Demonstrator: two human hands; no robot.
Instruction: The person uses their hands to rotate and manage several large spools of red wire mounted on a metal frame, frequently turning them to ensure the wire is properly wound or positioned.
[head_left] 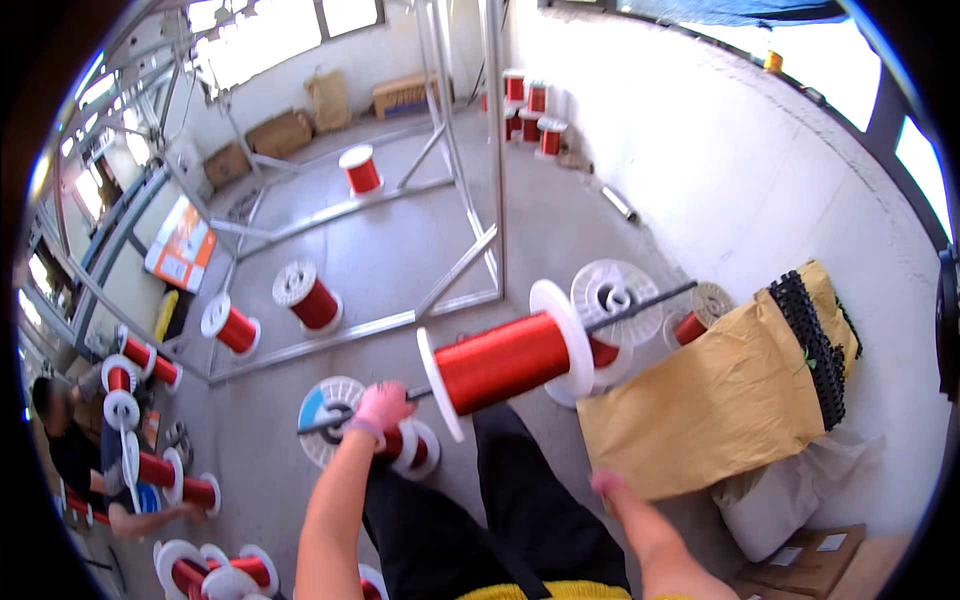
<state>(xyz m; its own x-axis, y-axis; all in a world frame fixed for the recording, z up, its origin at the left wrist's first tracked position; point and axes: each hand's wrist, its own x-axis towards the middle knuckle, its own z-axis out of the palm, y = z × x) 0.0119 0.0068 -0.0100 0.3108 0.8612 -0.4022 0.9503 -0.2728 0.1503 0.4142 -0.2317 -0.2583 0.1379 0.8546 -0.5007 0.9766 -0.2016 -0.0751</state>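
A large white-flanged spool (505,362) wound with red wire is threaded on a long dark rod (645,304), tilted up toward the right, in front of my legs. My left hand (380,408), in a pink glove, is closed around the rod left of the spool; the rod's left end sticks out beyond my fist. My right hand (606,483), also pink-gloved, is low beside the left edge of a tan paper sack (700,400). Its fingers are small and blurred, so whether it grips or only touches the sack does not show.
Ahead stands a metal frame (470,270) with a red spool (361,171) on the floor inside it. More spools (310,298) stand around my feet and to the left. A person (85,430) crouches at far left. Cardboard boxes (808,560) lie at the lower right.
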